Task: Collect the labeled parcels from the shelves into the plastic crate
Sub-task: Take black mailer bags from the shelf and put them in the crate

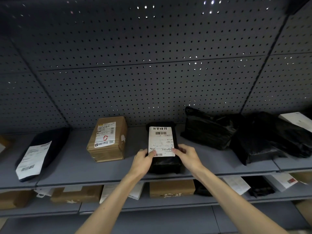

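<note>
Both hands are on one black parcel (164,162) that lies on the upper shelf (76,166), near its front edge and about midway along the stretch in view. The left hand (143,159) holds the parcel's left side, thumb pressed on the lower left corner of its white label (161,141). The right hand (187,156) holds the right side, thumb on the label's lower right corner and fingers curled round the edge. The label faces up, with its print upside down to the viewer.

To the left of the parcel, apart from it, stands a cardboard box (108,139) with labels on its top. Further left lies a flat dark parcel (47,146) with a white label hanging towards the shelf's front edge. To the right, close by but not touching, sits a crumpled black bag (209,129). A second black bag (256,144) leans against the first, and a white box (297,120) rests on the black wrapping at the far right. Nothing lies between the hands and the shelf's front edge.

A grey pegboard wall (152,56) rises behind the shelf. On the lower shelf (152,206), partly hidden by the forearms, are more brown boxes (172,188), white papers (236,184) and another black bag (260,188).
</note>
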`<state>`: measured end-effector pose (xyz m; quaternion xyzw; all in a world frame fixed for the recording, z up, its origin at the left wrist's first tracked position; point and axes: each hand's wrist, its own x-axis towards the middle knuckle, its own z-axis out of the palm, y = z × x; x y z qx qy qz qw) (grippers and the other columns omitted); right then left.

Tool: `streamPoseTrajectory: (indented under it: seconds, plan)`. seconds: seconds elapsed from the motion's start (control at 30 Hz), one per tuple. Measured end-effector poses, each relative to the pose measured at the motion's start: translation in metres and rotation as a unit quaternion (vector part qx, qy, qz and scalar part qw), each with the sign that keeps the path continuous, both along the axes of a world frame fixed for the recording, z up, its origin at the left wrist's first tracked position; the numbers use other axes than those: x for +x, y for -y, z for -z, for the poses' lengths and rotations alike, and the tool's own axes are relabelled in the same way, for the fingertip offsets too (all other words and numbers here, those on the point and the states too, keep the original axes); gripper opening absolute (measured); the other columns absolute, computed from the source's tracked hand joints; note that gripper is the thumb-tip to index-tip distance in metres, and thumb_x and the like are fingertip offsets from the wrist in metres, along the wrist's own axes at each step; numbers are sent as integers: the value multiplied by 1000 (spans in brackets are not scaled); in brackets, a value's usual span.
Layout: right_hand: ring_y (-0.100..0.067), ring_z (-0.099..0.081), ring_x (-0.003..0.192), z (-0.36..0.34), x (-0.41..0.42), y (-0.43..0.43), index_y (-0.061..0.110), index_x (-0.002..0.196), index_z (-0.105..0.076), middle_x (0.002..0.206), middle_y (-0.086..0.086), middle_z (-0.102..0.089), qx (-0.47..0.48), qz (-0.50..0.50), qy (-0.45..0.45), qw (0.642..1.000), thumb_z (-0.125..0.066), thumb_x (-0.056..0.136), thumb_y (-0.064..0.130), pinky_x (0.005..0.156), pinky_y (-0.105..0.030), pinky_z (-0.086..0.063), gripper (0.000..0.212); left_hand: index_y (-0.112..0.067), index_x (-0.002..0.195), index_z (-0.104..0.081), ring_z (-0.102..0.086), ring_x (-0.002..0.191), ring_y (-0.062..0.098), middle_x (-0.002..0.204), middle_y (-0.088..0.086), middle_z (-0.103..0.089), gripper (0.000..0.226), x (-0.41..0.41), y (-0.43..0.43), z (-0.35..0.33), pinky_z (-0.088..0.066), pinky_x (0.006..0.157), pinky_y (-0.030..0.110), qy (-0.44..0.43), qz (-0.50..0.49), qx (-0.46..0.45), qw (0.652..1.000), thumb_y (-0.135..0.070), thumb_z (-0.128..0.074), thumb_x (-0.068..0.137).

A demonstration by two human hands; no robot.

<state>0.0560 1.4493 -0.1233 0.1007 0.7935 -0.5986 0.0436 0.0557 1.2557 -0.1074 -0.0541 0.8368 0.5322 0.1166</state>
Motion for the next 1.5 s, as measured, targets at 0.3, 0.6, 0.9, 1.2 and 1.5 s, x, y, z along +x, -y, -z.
streamPoseTrajectory:
  seconds: [0.3,0.6,0.9,1.2,1.5]
  plan:
    - [11,-55,100,-18,5,6,22,125,-58,111,18,-61,-63,-10,-39,997,-62,97,14,75,1,-41,29,-29,138,-57,-58,119,0,123,-19,-66,38,9,6,-13,-40,102,20,-27,-4,95,995,-27,-61,100]
    - [-15,-60,111,-50,-16,-13,9,126,-56,117,-3,-63,12,-12,-69,997,-74,87,30,92,-26,-47,48,-30,133,-56,-62,94,-17,108,-22,-64,48,-18,34,-58,-47,90,6,-74,14,93,993,-14,-73,91]
    - [-12,-66,104,-77,-23,-38,15,128,-51,118,0,-67,-84,8,-62,994,-85,70,47,81,-22,-52,75,-26,112,-71,-71,102,9,100,-4,-79,41,-36,55,-91,-49,91,22,-37,43,179,982,-16,-81,73]
    - [-28,-72,101,-83,-13,-43,1,123,-63,109,-13,-74,-278,-2,-17,961,-74,85,24,90,-48,-56,45,-24,130,-64,-69,113,18,116,2,-75,65,-38,43,-75,-50,106,43,-37,-16,253,967,-31,-84,68]
    - [-35,-68,108,-66,-17,-27,2,137,-49,120,-17,-69,-468,91,-16,879,-84,71,10,95,-52,-54,75,-6,145,-43,-70,112,21,122,13,-71,91,-11,-2,-37,-59,92,47,22,-93,361,928,-40,-82,71]
